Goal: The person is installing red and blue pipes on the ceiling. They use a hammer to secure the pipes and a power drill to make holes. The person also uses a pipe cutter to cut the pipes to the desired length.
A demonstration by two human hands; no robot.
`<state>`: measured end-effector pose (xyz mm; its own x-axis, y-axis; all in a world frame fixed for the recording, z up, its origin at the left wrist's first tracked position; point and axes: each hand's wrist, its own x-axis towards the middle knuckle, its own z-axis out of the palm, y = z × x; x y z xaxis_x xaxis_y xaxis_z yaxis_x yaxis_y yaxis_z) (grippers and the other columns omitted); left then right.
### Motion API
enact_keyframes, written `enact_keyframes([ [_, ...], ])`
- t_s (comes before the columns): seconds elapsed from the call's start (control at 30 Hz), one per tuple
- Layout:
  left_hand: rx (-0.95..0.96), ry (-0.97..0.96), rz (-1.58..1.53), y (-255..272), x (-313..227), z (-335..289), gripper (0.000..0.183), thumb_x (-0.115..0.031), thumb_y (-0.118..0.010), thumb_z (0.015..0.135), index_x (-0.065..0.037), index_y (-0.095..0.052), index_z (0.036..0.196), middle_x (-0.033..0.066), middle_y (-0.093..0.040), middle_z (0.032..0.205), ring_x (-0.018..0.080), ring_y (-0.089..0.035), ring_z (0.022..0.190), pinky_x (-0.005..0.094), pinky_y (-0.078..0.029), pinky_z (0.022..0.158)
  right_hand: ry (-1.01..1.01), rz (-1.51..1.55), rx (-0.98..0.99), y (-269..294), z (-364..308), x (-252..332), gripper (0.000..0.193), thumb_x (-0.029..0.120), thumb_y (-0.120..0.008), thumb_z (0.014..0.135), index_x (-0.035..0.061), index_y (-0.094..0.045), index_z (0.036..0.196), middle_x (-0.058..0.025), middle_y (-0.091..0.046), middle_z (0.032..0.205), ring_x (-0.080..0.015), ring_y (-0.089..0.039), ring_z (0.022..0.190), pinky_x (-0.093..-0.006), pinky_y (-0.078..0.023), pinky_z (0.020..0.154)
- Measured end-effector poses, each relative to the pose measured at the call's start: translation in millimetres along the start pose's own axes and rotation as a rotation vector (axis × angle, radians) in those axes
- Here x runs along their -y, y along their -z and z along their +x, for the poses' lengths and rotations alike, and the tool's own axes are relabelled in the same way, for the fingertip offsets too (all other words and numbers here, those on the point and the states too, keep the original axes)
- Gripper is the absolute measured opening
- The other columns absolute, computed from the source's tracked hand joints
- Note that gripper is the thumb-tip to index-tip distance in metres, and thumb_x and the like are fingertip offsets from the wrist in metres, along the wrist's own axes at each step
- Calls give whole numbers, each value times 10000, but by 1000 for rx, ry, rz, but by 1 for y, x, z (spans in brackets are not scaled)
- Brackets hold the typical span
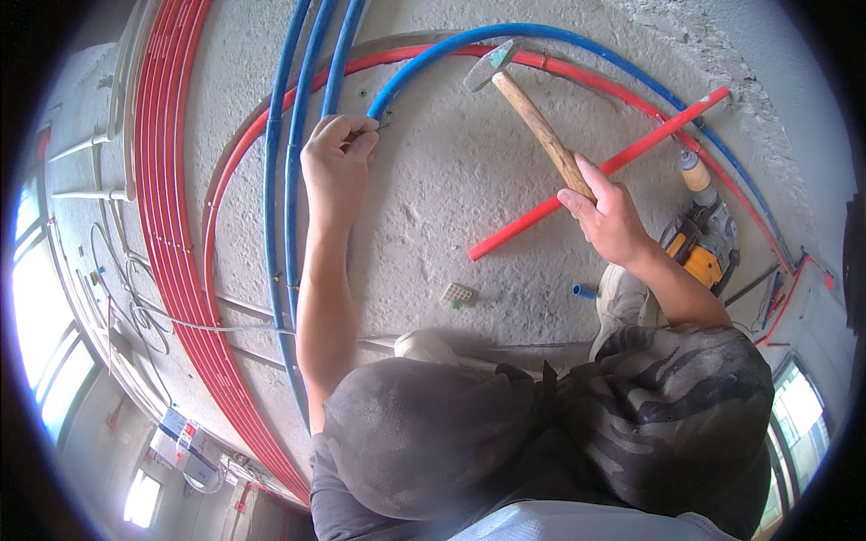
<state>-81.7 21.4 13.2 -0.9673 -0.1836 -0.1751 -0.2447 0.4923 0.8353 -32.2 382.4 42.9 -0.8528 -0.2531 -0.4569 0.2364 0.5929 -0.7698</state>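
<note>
My right hand (606, 212) is closed round the lower end of the wooden handle of a hammer (541, 122). Its metal head points up and away, close to the curved blue pipe (478, 34) and the long curved red pipe (388, 59). On the left, my left hand (338, 162) is pinched beside the near end of that blue pipe. A thin dark tip shows at its fingers, too small to name. Behind my right hand, a loose straight red pipe (519, 230) lies slantwise on the rough concrete floor (433, 171).
Several blue pipes (293, 171) run past my left forearm, with a band of red pipes (167, 180) farther left. At right lie a black and yellow power tool (699, 252) and a wooden-handled tool (695, 171). A small grid piece (457, 294) and blue pipe offcut (584, 291) lie near my feet.
</note>
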Motion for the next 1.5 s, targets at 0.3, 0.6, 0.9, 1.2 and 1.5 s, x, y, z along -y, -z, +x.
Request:
enact_keyframes([
  [0.3, -124, -430, 387, -23, 6, 18, 259, 40, -731, 864, -16, -734, 1117, 169, -732, 969, 305, -732, 885, 380, -577, 833, 23, -38, 5, -7, -3, 0, 592, 225, -706, 1031, -148, -504, 1444, -320, -719, 1051, -389, -752, 988, -421, -567, 847],
  [0.6, -27, -716, 636, -22, 4, 23, 201, 4, -699, 840, -30, -687, 1038, 137, -697, 968, 330, -693, 926, 428, -581, 808, 2, -36, 45, -7, -2, 8, 594, 224, -709, 1027, -153, -506, 1438, -314, -702, 980, -381, -746, 906, -415, -563, 801],
  [0.9, -96, -527, 134, -16, 18, 37, 193, 144, -642, 866, 44, -755, 987, 185, -745, 1240, 370, -727, 1126, 395, -592, 963, 256, -108, 20, -18, 9, 22, 560, 190, -713, 1021, -136, -518, 1432, -346, -705, 1047, -460, -746, 952, -439, -584, 783],
  [1.2, -137, -497, 44, -17, 22, 35, 221, 92, -702, 881, 37, -763, 1086, 157, -759, 1210, 308, -743, 1099, 360, -588, 949, 606, -449, -1, -35, 24, 50, 641, 91, -712, 989, -62, -435, 1546, -282, -736, 1076, -459, -748, 886, -476, -609, 729],
  [1.5, -246, -292, 247, -21, 29, 3, 207, -67, -762, 828, -7, -764, 1026, 172, -718, 1091, 375, -691, 1036, 458, -562, 934, 886, -390, -176, -37, 26, 56, 651, 61, -703, 986, -72, -417, 1556, -315, -723, 1098, -451, -756, 905, -481, -614, 736],
])
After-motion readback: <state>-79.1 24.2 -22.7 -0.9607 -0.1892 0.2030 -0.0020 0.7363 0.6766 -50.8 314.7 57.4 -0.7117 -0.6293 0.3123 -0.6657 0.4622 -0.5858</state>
